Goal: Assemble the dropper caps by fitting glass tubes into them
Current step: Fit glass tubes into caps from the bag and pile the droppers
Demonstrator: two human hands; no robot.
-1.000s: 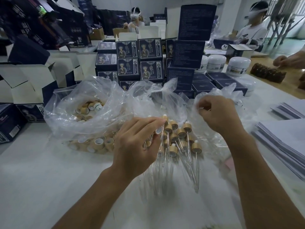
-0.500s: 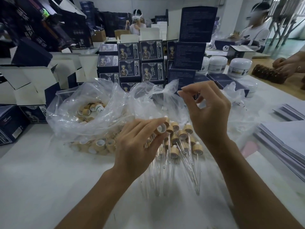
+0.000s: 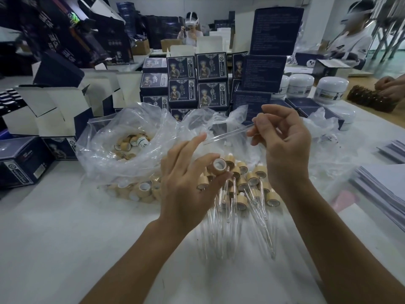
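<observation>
Over the white table [image 3: 54, 238], head view: left hand [image 3: 188, 189] pinches a wooden dropper cap [image 3: 219, 166], open end up toward camera. Right hand [image 3: 282, 148] pinches a glass tube [image 3: 228, 134] by one end; its long axis runs down-left, free tip above and just left of the cap. Tube needs swinging down into the bore. Finished droppers [image 3: 252, 194] piled below, bag of caps [image 3: 131, 148] left, boxes crowd behind.
</observation>
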